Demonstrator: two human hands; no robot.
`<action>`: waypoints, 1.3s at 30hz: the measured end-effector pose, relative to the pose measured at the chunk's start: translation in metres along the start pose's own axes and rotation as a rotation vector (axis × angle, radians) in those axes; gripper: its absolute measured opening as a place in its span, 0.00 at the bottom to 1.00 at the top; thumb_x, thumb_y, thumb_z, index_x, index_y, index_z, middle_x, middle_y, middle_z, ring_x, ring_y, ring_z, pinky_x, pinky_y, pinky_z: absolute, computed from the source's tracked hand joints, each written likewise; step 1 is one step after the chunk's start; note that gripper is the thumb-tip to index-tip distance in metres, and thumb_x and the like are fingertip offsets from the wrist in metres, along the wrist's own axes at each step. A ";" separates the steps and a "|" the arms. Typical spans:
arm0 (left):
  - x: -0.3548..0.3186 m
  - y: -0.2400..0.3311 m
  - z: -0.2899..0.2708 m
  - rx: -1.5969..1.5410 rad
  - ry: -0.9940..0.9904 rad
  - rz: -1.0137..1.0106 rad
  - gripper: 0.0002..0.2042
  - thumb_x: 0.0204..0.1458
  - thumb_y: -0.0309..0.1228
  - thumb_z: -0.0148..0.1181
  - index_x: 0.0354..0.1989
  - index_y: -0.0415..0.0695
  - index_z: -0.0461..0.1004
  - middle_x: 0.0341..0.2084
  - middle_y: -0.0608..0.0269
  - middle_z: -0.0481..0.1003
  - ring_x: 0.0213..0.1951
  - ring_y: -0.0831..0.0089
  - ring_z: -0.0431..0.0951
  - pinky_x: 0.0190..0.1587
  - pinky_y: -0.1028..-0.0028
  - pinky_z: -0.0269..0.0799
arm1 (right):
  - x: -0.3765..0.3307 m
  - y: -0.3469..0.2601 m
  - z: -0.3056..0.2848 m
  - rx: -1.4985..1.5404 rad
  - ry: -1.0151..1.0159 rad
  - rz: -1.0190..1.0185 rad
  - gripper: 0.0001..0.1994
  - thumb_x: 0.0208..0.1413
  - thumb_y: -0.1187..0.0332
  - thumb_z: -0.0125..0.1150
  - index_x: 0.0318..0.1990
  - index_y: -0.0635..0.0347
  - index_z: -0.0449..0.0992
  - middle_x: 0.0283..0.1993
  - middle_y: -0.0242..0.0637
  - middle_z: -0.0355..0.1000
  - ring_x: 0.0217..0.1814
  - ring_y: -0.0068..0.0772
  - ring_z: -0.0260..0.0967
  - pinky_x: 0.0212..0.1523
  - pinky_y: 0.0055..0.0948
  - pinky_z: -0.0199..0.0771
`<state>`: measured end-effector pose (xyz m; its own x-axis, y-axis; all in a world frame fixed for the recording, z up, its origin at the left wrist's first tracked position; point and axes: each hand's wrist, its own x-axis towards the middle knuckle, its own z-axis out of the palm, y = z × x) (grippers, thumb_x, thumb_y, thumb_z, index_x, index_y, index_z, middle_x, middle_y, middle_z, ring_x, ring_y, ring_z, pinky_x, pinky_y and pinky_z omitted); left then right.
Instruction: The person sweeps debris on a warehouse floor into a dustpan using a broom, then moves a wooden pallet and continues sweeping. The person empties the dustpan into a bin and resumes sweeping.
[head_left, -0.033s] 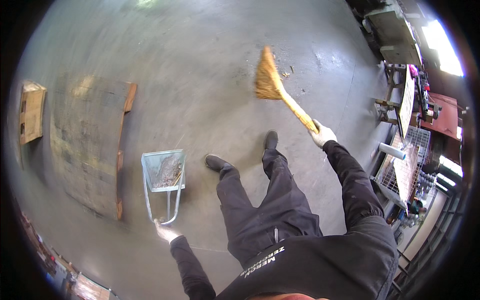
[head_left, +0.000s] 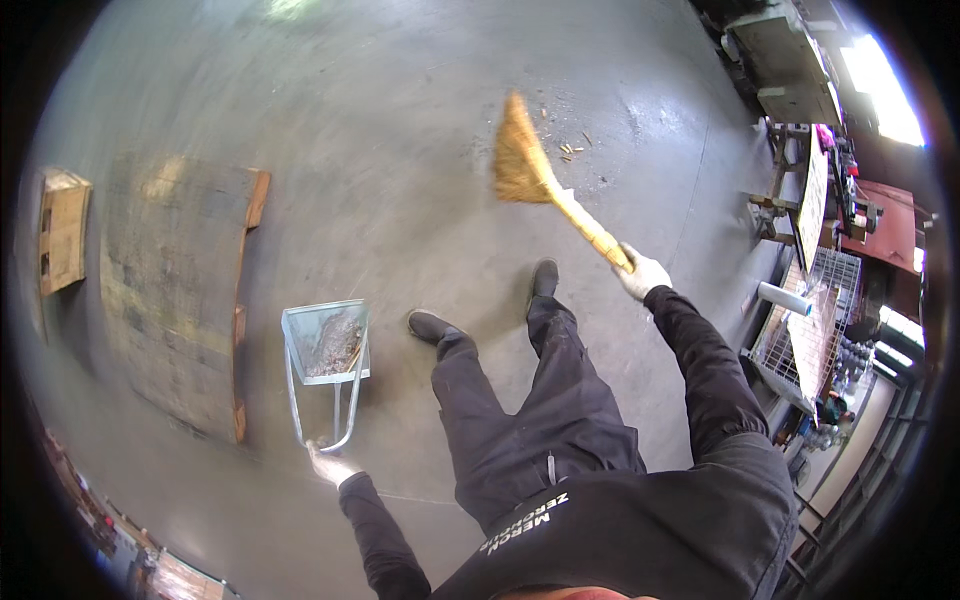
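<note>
A straw broom point(head_left: 545, 190) is gripped at its handle's lower end by the gloved right hand point(head_left: 642, 276), closed around the wrapped yellow shaft. Its fan-shaped, bristly head is held over the grey concrete floor point(head_left: 380, 130), just beside a small scatter of wood chips point(head_left: 570, 150). To the left of the broom, a metal dustpan point(head_left: 326, 345) with a long looped wire handle is held by the gloved left hand point(head_left: 330, 465), closed on the end of the loop; brownish debris is seen in its boxy tray. Two dark shoes point(head_left: 432, 325) are planted on the floor between dustpan and broom. Left of the dustpan a flat, weathered wooden pallet point(head_left: 175, 290) is laid, and farther left a small pale wooden box point(head_left: 62, 230). Right of the broom, a white cylindrical roll point(head_left: 783, 297) is rested on a wire-mesh rack point(head_left: 810, 340), beside a tall whitish board point(head_left: 812, 200).
</note>
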<state>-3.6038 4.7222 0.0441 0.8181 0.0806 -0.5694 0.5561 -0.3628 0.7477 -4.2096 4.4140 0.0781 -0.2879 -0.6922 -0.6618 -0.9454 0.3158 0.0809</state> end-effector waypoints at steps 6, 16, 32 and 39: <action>-0.054 0.005 0.032 -0.035 0.019 0.002 0.11 0.57 0.42 0.56 0.27 0.51 0.67 0.25 0.72 0.68 0.31 0.78 0.67 0.39 0.68 0.62 | 0.009 -0.002 0.015 -0.170 -0.182 -0.369 0.29 0.56 0.46 0.52 0.66 0.34 0.61 0.40 0.49 0.78 0.40 0.51 0.76 0.43 0.45 0.76; -0.218 -0.071 0.149 0.099 0.065 0.126 0.23 0.61 0.44 0.50 0.51 0.34 0.67 0.43 0.54 0.66 0.47 0.62 0.67 0.49 0.58 0.66 | 0.214 0.206 -0.078 -0.216 -0.198 -0.222 0.27 0.53 0.50 0.57 0.62 0.36 0.67 0.48 0.42 0.77 0.49 0.46 0.75 0.50 0.42 0.74; -0.335 -0.160 0.316 0.346 -0.099 0.195 0.14 0.63 0.41 0.51 0.32 0.41 0.71 0.23 0.68 0.66 0.24 0.78 0.64 0.31 0.74 0.63 | 0.328 0.167 -0.117 0.296 -0.090 -0.592 0.31 0.57 0.49 0.53 0.67 0.49 0.60 0.46 0.55 0.75 0.49 0.56 0.73 0.50 0.44 0.72; -0.369 -0.160 0.349 0.392 -0.213 0.172 0.16 0.63 0.41 0.50 0.26 0.44 0.68 0.21 0.66 0.67 0.23 0.77 0.66 0.30 0.74 0.64 | 0.467 -0.031 -0.069 0.517 -0.146 -0.461 0.30 0.53 0.50 0.51 0.63 0.51 0.65 0.56 0.49 0.72 0.59 0.51 0.69 0.58 0.41 0.68</action>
<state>-4.0459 4.4266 0.0149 0.8226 -0.1881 -0.5366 0.2850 -0.6802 0.6753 -4.3251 4.0363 -0.1817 0.1817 -0.7468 -0.6398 -0.7620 0.3043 -0.5716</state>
